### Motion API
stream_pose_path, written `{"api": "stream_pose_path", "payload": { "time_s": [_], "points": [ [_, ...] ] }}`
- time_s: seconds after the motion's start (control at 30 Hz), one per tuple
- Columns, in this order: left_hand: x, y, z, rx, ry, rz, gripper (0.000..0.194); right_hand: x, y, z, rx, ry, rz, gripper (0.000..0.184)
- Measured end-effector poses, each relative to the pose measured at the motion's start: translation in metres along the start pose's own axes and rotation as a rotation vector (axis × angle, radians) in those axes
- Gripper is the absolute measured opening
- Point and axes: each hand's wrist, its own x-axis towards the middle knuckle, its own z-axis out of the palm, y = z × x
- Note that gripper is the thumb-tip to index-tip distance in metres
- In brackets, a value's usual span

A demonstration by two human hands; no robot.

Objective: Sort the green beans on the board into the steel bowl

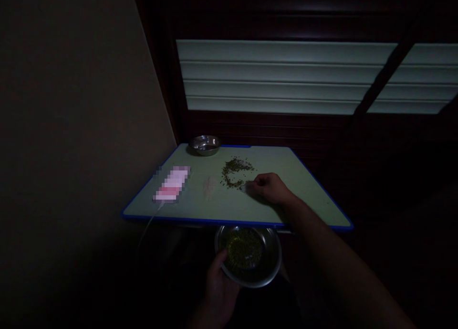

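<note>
My left hand (222, 287) grips the rim of a metal bowl (275, 252), its thumb over the edge, just below the table's front edge. Small green beans or grains (245, 248) lie inside this bowl. Over the tabletop, my right hand (269, 186) is closed in a pinch, with a small pale thing (244, 188) showing at its fingertips; its kind is too dark to make out. That tip reaches the near edge of a scattered patch of similar dark green grains (234, 165), which curves around a bare spot.
The pale tabletop (300, 176) has a blue rim. A second metal bowl (205, 146) stands at its far left corner. A phone (172, 185) with a cable lies at the left. Near the middle is a pale patch (210, 187). A wall and dark slatted panels stand close behind.
</note>
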Motion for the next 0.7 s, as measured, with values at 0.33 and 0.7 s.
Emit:
{"api": "stream_pose_path", "payload": {
  "time_s": [0.33, 0.7],
  "points": [
    [-0.0012, -0.0011, -0.0005, -0.017, 0.005, -0.001, 0.046, 0.0, -0.0013, -0.0028, -0.068, 0.062, -0.038, 0.025],
    [-0.0001, -0.0021, -0.0019, -0.001, -0.022, 0.018, 0.047, -0.0008, -0.0025, -0.0018, -0.093, 0.054, -0.091, 0.029]
  ]
}}
